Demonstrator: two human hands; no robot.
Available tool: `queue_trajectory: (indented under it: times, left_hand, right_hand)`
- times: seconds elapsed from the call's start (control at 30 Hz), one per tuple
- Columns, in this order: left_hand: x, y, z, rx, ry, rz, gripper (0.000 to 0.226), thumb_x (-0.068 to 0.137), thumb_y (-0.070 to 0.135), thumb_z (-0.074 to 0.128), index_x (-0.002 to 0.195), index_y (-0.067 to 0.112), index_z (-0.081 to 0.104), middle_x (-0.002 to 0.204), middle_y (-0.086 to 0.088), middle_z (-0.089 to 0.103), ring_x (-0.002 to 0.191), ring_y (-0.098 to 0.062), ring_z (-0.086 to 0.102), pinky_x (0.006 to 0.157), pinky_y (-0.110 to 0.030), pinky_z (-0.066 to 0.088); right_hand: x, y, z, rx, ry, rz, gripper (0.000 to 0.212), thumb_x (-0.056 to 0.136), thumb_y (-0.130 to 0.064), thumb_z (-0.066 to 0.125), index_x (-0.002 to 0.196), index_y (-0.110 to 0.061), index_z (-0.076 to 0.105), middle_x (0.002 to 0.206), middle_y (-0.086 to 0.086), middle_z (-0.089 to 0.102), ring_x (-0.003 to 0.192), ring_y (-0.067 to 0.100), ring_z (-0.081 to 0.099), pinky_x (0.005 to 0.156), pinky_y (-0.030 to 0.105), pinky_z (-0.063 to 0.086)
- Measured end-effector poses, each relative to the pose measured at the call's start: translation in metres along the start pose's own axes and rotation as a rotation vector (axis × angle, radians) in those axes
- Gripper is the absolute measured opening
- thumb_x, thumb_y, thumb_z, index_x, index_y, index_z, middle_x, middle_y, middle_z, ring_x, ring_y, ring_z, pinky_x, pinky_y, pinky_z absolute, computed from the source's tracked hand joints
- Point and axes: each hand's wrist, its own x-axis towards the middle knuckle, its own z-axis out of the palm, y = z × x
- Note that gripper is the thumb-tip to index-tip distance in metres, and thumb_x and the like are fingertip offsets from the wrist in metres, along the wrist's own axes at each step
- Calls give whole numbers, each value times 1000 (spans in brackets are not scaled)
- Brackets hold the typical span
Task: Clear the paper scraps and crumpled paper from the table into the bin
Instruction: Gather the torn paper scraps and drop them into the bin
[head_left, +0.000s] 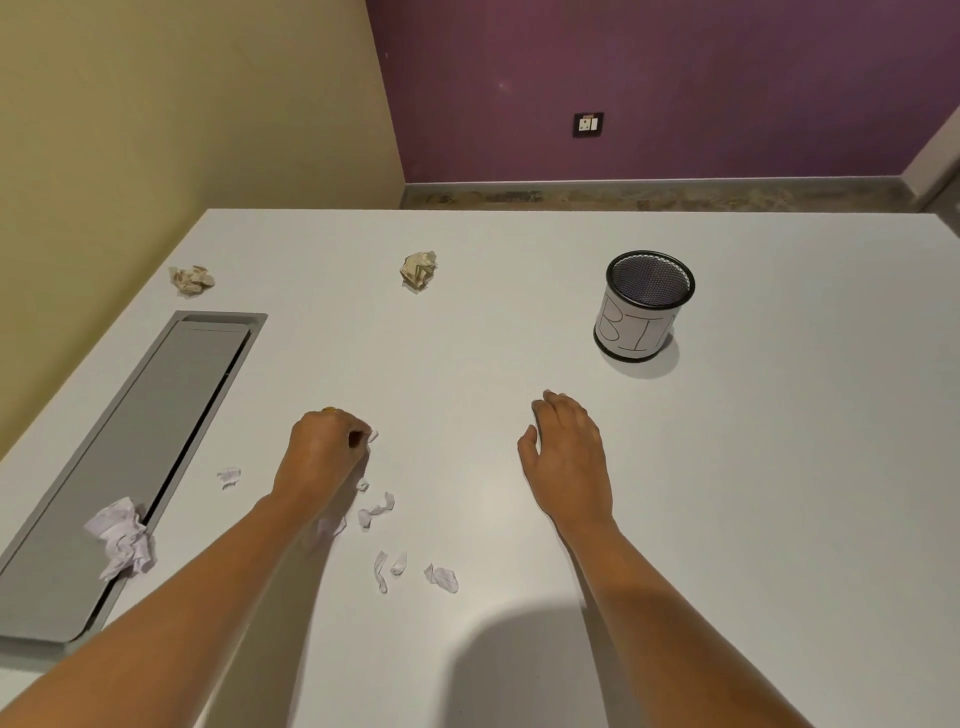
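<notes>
**Status (judged):** early. Nearly all litter lay on the smooth white matt table (753, 519); no paper was seen in the bin from this angle.

**Near:** three small torn white paper scraps (441, 578) in a loose row; thin, curled, ragged-edged.

**Near-mid:** more white scraps (376, 512) by the left forearm, w/ one stray scrap (228, 475) further left. Crumpled white paper wad (122, 538), soft folds, lay partly on the grey recessed panel (156, 441), flat, satin finish.

**Mid:** left hand (324, 447) had its fingers curled, pinching a tiny white scrap (372, 435); unclear if lifted yet. Right hand (569, 457) was relaxed, fingers loosely extended, holding nothing; contact w/ table unclear.

**Far right:** black wire-mesh cylindrical bin w/ white paper label (644, 306), upright, well apart from the scraps.

**Far:** two beige crumpled paper balls, centre (418, 270) and far left (192, 280); tight creases, stiffer-looking.

**Left to do:** all pcs, incl. wad and both balls.
</notes>
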Motion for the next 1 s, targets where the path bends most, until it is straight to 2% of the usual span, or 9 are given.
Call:
queue_trajectory:
  times: [0.1,0.17,0.2,0.27,0.33,0.53,0.67,0.83,1.0]
  left_hand:
    - [10,19,-5,21,-25,62,21,83,4,61,62,7,64,69,-16,61,70,-29,56,68,-31,44]
    - [19,38,-10,-30,-35,119,15,82,6,61,69,7,67,75,-16,63,75,-28,58,75,-31,45]
    - [24,49,-11,-55,-29,156,11,82,4,61,79,5,71,85,-17,68,82,-29,62,80,-31,46]
    - [34,76,-13,-82,-20,213,17,83,3,61,97,2,71,104,-16,70,95,-29,64,89,-32,47]
    - [44,104,-13,-92,-20,275,21,85,4,59,102,4,69,110,-16,68,99,-29,64,92,-32,47]
    - [72,185,-15,-134,34,464,24,88,5,54,109,3,66,114,-16,67,104,-29,61,95,-33,46]
    - [86,228,-9,-190,67,486,25,88,6,53,107,7,68,110,-13,69,103,-26,61,92,-32,46]
    - [91,261,4,-236,47,497,23,88,9,55,105,8,69,108,-13,69,99,-27,62,91,-33,48]
    - [101,274,10,-244,6,508,21,87,10,57,104,9,70,108,-12,70,101,-26,62,90,-32,49]
  right_hand:
    - [0,0,0,1,4,0,29,86,-8,55,113,-1,62,125,15,61,120,29,55,101,41,44]
    - [0,0,-1,2,3,-2,29,86,-8,55,113,-1,62,124,15,62,120,29,56,101,41,45]
    - [0,0,-1,1,3,-4,29,86,-9,55,113,-1,62,124,15,62,120,29,56,101,41,46]
    - [-1,0,-1,-8,13,-9,28,84,-8,58,111,-1,63,121,15,64,117,29,58,99,41,48]
    - [0,0,-1,-24,31,-11,27,82,-8,61,108,-2,65,118,15,66,113,29,61,96,40,50]
    - [1,0,-2,-36,35,-18,26,80,-10,62,106,-4,65,116,11,67,112,27,62,94,38,51]
    - [3,0,-5,-29,12,-28,26,78,-10,62,103,-3,65,108,11,68,110,27,61,96,36,50]
    - [3,1,-7,-48,-17,-62,30,85,-12,52,111,-1,62,119,14,64,116,29,57,99,37,48]
    - [3,-1,-10,0,2,-27,30,79,-7,41,97,-1,65,102,15,68,99,31,62,84,35,52]
